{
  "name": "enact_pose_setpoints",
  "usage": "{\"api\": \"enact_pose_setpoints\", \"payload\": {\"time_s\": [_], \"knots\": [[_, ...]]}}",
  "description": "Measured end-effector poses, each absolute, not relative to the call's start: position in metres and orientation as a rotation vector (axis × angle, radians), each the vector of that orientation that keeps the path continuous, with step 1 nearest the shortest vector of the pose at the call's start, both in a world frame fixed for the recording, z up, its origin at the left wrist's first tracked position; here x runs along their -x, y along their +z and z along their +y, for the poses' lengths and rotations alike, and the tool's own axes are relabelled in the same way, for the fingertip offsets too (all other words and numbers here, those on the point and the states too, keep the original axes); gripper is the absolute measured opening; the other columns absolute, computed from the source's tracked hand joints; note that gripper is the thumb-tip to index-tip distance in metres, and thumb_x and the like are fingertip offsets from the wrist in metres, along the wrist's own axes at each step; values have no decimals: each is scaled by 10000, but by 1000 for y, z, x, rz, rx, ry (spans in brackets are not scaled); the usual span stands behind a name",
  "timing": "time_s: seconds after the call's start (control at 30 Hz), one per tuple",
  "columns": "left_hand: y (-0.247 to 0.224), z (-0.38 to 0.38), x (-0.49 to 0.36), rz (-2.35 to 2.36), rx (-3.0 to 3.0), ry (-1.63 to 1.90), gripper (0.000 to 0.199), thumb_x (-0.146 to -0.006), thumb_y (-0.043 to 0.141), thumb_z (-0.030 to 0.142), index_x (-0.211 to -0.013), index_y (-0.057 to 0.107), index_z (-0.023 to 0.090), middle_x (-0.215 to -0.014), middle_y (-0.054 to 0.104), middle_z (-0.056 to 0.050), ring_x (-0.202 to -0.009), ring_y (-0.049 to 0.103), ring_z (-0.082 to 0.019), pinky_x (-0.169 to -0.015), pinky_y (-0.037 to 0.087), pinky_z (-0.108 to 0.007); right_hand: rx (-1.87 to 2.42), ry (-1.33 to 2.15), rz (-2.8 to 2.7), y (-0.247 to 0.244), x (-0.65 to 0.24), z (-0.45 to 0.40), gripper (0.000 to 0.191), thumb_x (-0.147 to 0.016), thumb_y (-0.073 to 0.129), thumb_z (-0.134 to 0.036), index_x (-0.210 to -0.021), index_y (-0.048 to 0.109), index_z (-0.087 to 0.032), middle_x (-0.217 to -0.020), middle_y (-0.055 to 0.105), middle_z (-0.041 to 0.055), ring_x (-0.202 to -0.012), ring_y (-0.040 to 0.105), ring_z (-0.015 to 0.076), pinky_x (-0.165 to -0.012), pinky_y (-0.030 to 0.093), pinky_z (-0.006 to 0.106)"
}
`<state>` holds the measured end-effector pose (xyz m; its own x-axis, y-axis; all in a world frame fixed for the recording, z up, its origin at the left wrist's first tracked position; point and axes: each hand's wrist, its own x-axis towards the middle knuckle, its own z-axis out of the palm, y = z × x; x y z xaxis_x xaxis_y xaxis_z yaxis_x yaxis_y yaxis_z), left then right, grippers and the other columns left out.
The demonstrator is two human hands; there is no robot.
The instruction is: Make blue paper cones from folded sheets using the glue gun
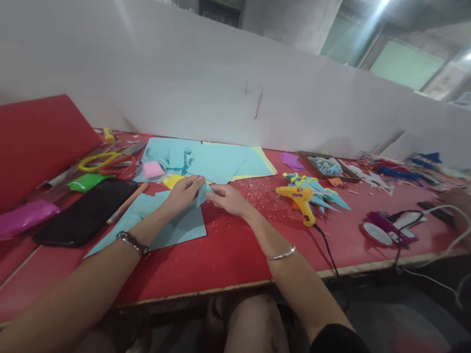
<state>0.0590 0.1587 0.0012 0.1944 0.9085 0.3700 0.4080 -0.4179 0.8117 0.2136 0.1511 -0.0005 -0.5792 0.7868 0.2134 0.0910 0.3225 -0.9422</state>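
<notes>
Between my two hands is a small piece of light blue paper (pixel 203 193), raised over the red table. My left hand (pixel 183 195) pinches its left side, the fingers closed. My right hand (pixel 230 199) pinches its right edge between thumb and fingers. Larger light blue sheets (pixel 186 230) lie beneath my left hand and forearm. Just beyond the hands rest a yellow packet (pixel 173 181) and a pink block (pixel 153 170), next to a big blue sheet (pixel 216 161). How the held paper is folded is too small to make out.
A yellow glue gun (pixel 306 201) lies right of my hands beside folded blue paper cones (pixel 327 195). On the left are a black phone (pixel 90 212), yellow-handled scissors (pixel 102 161) and a magenta packet (pixel 23 220). Another person's hand (pixel 463 212) is at far right. A white partition (pixel 210 91) stands behind.
</notes>
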Motion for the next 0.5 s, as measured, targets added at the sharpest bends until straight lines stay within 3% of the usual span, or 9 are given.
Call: {"api": "enact_pose_setpoints", "payload": {"time_s": [0.23,0.5], "knots": [[1,162,-57,1225,-1869,1237,235,-753,468,383,-645,477,174,-454,367,77,-415,324,-68,-421,262,-197,838,1206,-1941,-5,-214,153,264,-772,492,-405,-682,461,-159,-543,375,-66,-485,319,53,-475,238,202],[7,157,-57,1258,-1931,1281,270,-813,378,338,-583,350,200,-439,342,73,-428,335,-81,-450,289,-201,767,1359,-1854,1,-210,149,237,-774,500,-383,-718,483,-153,-520,358,-80,-441,291,42,-448,217,205]]}}
